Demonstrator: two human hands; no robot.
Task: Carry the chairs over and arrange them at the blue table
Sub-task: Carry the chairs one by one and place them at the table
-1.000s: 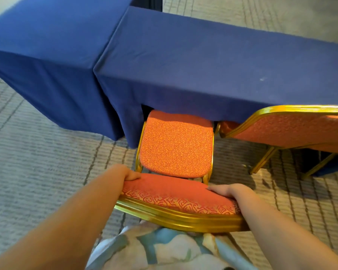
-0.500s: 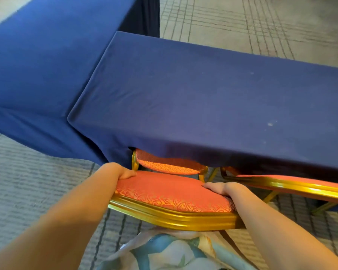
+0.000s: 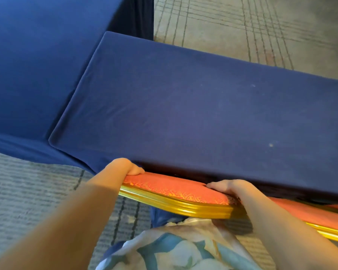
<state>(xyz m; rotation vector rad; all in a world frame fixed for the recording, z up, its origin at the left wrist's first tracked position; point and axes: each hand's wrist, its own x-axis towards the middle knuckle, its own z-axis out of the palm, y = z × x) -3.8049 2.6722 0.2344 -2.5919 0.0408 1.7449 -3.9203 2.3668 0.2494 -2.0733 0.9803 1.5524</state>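
Gripping the chair by its gold-framed back, the left hand and right hand curl their fingers over the red padding, right at the near edge of the blue desk just beyond them, with open carpet to the left and a second chair to the right.

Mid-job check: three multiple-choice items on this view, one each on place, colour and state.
1. Where is the second chair relative to the held chair? A left B right C stacked on it
2. The held chair's frame is: A silver B gold C black
3. The left hand and right hand are: A both gripping that chair B both off it C only one gripping
Answers: B, its back shows at the right edge; B, its rim is gold; A, both curl over its top edge.
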